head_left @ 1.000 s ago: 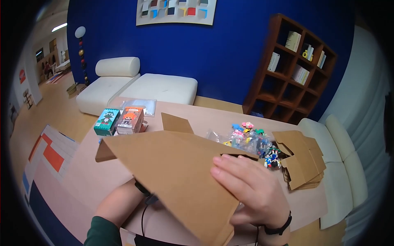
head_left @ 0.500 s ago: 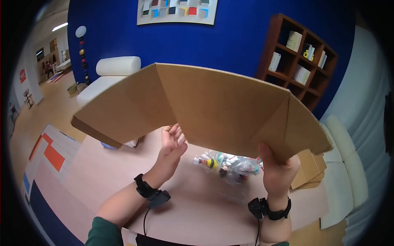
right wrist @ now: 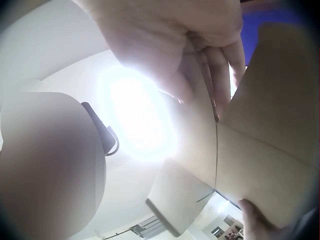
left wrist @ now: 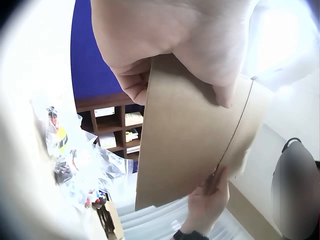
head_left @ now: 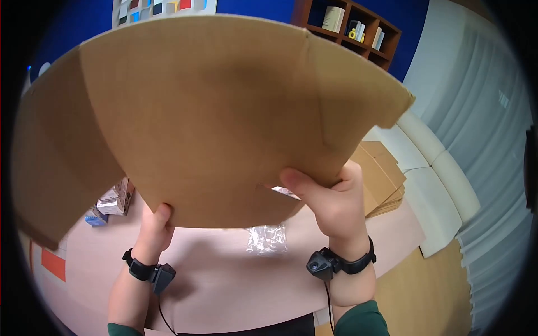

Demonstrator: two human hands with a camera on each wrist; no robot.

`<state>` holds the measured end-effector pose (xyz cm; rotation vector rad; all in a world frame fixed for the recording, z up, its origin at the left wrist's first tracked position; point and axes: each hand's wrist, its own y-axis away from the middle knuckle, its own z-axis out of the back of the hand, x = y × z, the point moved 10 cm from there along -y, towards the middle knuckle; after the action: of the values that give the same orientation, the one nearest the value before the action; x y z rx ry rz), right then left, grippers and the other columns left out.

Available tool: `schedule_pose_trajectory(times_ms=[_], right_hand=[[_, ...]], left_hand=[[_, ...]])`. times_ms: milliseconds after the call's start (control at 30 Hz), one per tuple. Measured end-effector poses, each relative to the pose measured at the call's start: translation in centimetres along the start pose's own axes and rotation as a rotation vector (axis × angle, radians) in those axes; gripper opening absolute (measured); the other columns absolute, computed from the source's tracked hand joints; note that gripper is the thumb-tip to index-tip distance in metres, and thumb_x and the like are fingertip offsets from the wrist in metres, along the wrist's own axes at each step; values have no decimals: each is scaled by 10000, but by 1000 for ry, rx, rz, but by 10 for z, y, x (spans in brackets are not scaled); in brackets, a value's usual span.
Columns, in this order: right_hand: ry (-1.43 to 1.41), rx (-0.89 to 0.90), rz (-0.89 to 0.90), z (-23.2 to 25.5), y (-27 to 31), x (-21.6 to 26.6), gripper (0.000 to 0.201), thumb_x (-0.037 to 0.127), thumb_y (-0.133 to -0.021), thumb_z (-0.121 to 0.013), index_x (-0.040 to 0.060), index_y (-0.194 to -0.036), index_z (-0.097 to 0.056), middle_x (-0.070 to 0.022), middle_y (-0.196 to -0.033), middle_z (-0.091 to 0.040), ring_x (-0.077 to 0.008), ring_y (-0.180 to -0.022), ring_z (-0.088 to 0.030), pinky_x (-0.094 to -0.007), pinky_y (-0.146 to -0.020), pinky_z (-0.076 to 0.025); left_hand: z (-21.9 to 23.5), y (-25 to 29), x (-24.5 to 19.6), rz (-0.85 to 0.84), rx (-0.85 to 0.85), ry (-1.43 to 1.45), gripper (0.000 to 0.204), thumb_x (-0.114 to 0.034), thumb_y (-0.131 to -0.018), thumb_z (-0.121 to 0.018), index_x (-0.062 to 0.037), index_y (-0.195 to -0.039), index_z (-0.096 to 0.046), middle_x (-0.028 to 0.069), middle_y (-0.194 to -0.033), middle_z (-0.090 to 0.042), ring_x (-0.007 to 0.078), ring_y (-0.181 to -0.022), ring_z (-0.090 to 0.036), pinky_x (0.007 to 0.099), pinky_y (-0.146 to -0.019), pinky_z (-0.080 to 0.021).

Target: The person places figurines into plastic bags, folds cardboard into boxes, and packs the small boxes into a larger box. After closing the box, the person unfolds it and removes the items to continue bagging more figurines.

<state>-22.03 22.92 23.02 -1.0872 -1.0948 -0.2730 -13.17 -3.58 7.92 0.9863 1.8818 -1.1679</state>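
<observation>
A large creased cardboard box blank is held up in front of me, filling much of the head view. My left hand pinches its lower edge, thumb on the near face and fingers hidden behind. At the lower right, my right hand grips it beside a slot, the thumb lying on the near face. The left wrist view shows the left hand over a cardboard panel. In the right wrist view, fingers of the right hand reach round a cardboard flap by a fold.
Flat cardboard blanks lie stacked at the table's right. Small printed boxes stand on the left. A clear plastic bag shows below the blank. Bagged toy figures appear in the left wrist view, near a wooden bookshelf.
The cardboard has been turned, raised and brought nearer my head. My left hand, first hidden behind it, then under it with loose fingers, now pinches its lower edge. The head view has swung right.
</observation>
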Motion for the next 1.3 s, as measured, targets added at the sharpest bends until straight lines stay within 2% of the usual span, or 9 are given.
schedule_pose_trajectory(times_ms=[233, 367, 467, 733, 833, 967, 1100, 1233, 1300], right_hand=[[-402, -47, -186, 3, -4, -7, 306, 74, -978, -652, -70, -1242, -595, -155, -1124, -709, -234, -987, -715, -374, -865, -608], [-348, -83, -237, 8, -7, -19, 327, 114, -988, -634, -62, -1256, -567, -184, -1121, -703, -268, -943, -738, -370, -793, -645], [-308, -174, -258, 16, -9, -29, 328, 120, -991, -626, -51, -1251, -525, -210, -1098, -701, -289, -859, -758, -277, -634, -650], [-176, -391, -45, 62, -12, -14, 400, 82, -999, -599, -20, -1345, -424, -176, -1178, -650, -265, -885, -743, -292, -637, -660], [-181, -483, 38, 101, -9, -1, 382, 65, -996, -605, 12, -1336, -438, -138, -1235, -617, -263, -1007, -708, -308, -710, -664], [-229, -732, 66, 220, -13, -14, 365, 51, -1000, -588, 35, -1345, -469, -112, -1229, -615, -276, -1078, -680, -340, -842, -652], [-379, -831, -145, 353, 3, -75, 327, 27, -998, -562, -25, -1310, -478, -163, -1260, -589, -336, -1059, -674, -363, -920, -635], [-145, -1063, -457, 491, 90, -189, 285, -24, -966, -506, -69, -1247, -511, -233, -1234, -585, -403, -1097, -653, -443, -875, -653], [-88, -1072, -519, 476, 110, -197, 274, -25, -947, -512, -63, -1218, -528, -226, -1204, -600, -400, -1014, -685, -440, -795, -672]], left_hand=[[-5, 11, 9, 333, 135, 163, 819, -293, -871, -795, -26, -1505, -351, 113, -1416, -531, 238, -1300, -545, 380, -1052, -485], [-20, -3, -5, 285, 69, 247, 771, -197, -902, -753, -21, -1520, -327, 128, -1407, -545, 222, -1271, -574, 366, -1050, -494], [-10, -12, -12, 181, -13, 314, 767, -186, -931, -717, -81, -1553, -280, 118, -1432, -527, 216, -1294, -558, 366, -1073, -483], [-5, -14, -13, 118, -30, 546, 744, -291, -972, -659, -165, -1583, -253, 120, -1505, -459, 266, -1310, -548, 422, -1059, -496], [3, -5, 21, 225, 21, 561, 695, -314, -973, -646, -161, -1560, -307, 116, -1479, -480, 264, -1278, -563, 425, -1038, -504], [22, 6, 64, 354, -52, 545, 626, -321, -980, -624, -146, -1523, -368, 114, -1441, -505, 262, -1238, -577, 434, -1052, -487], [29, 10, 78, 411, -105, 600, 591, -328, -986, -607, -123, -1498, -392, 138, -1434, -506, 275, -1258, -561, 449, -1075, -467], [40, 11, 89, 411, -132, 598, 551, -312, -991, -590, -111, -1475, -421, 139, -1420, -515, 271, -1245, -564, 447, -1068, -470], [43, 12, 90, 411, -149, 608, 539, -303, -991, -586, -109, -1469, -431, 137, -1409, -524, 268, -1235, -568, 446, -1065, -471]])
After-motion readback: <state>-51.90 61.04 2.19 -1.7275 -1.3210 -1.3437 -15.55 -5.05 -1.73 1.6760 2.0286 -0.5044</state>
